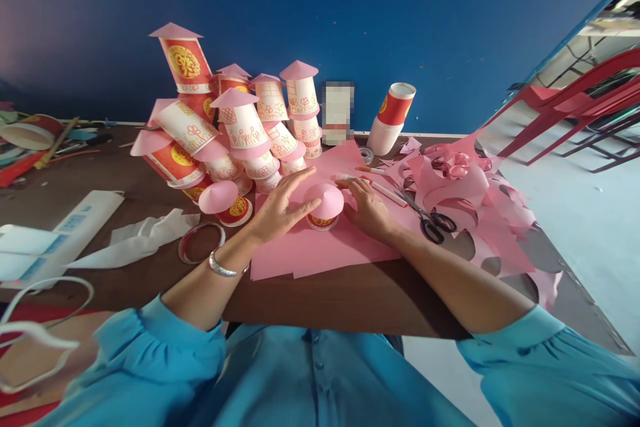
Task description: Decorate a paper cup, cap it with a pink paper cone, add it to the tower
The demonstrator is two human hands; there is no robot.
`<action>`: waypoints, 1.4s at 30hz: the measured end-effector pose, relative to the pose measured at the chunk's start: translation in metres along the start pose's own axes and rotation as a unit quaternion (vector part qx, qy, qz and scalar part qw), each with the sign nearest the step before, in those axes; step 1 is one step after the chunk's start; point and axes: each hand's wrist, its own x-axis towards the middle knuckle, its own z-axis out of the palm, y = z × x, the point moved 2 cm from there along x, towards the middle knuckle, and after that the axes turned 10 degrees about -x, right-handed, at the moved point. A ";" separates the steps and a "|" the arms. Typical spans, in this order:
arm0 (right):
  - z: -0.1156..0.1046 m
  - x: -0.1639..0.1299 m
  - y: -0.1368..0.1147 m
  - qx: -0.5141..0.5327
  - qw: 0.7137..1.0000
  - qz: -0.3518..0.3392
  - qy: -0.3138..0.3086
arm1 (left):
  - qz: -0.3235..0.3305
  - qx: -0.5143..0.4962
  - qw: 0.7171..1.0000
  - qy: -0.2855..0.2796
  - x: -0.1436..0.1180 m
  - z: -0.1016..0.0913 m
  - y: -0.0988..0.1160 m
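Note:
A small cup with a pink paper cone lid (324, 203) stands on pink paper sheets (320, 247) spread over the brown table (345, 300). My left hand (280, 207) has its fingers spread, the fingertips touching the lid's left side. My right hand (367, 207) rests flat on the paper just right of the cup, its fingers touching the lid's right side. Neither hand grips the cup.
Behind stands a pile of paper cups with pink cone roofs (235, 133). A stack of plain red cups (390, 120) leans at the back. Black scissors (433, 223), a marker (387, 192), pink paper offcuts (470, 193) and a tape ring (201, 242) lie around.

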 end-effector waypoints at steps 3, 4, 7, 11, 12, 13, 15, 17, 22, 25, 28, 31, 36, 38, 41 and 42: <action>0.003 -0.001 0.000 -0.015 1.000 -0.023 -0.004 | 0.001 0.005 1.000 -0.003 0.000 0.000 -0.003; 0.003 -0.001 0.000 -0.016 1.000 -0.025 -0.008 | 0.000 0.000 1.000 -0.004 0.000 0.000 -0.004; 0.002 0.000 -0.001 -0.014 1.000 -0.024 -0.008 | -0.016 -0.021 1.000 -0.008 0.000 -0.001 -0.005; -0.003 0.000 -0.003 -0.006 1.000 -0.016 0.011 | -0.022 -0.034 0.999 -0.014 0.001 -0.002 -0.005; -0.004 0.000 -0.003 -0.004 1.000 -0.013 0.016 | -0.018 -0.034 0.999 -0.015 0.001 -0.003 -0.006; -0.006 0.001 -0.004 -0.004 1.000 -0.009 0.024 | -0.014 -0.033 0.999 -0.016 0.001 -0.003 -0.006; -0.011 0.001 -0.005 -0.012 0.999 -0.006 0.052 | -0.011 -0.032 0.999 -0.020 0.002 -0.002 -0.007; -0.016 0.000 -0.009 -0.039 0.996 -0.018 0.082 | -0.012 -0.032 0.999 -0.020 0.001 -0.002 -0.009; -0.020 -0.007 -0.025 -0.120 0.987 -0.079 0.075 | -0.010 -0.028 0.999 -0.015 0.000 -0.003 -0.011; -0.016 -0.010 -0.031 -0.133 0.983 -0.112 0.054 | 0.034 0.006 0.999 -0.027 -0.001 -0.003 -0.010; -0.013 -0.010 -0.032 -0.130 0.983 -0.126 0.042 | 0.088 0.052 0.993 -0.050 -0.002 0.000 -0.009; -0.013 -0.008 -0.031 -0.120 0.986 -0.116 0.032 | 0.112 0.078 0.988 -0.072 -0.003 0.003 -0.010; -0.015 -0.008 -0.031 -0.142 0.980 -0.128 0.047 | 0.133 0.113 0.982 -0.077 -0.004 0.004 -0.010; -0.015 -0.009 -0.031 -0.161 0.976 -0.136 0.057 | 0.151 0.134 0.976 -0.080 -0.005 0.004 -0.007; -0.013 -0.010 -0.030 -0.205 0.963 -0.155 0.081 | 0.172 0.162 0.968 -0.087 -0.005 0.006 -0.003; -0.013 -0.010 -0.030 -0.224 0.956 -0.164 0.095 | 0.175 0.168 0.966 -0.089 -0.006 0.007 -0.003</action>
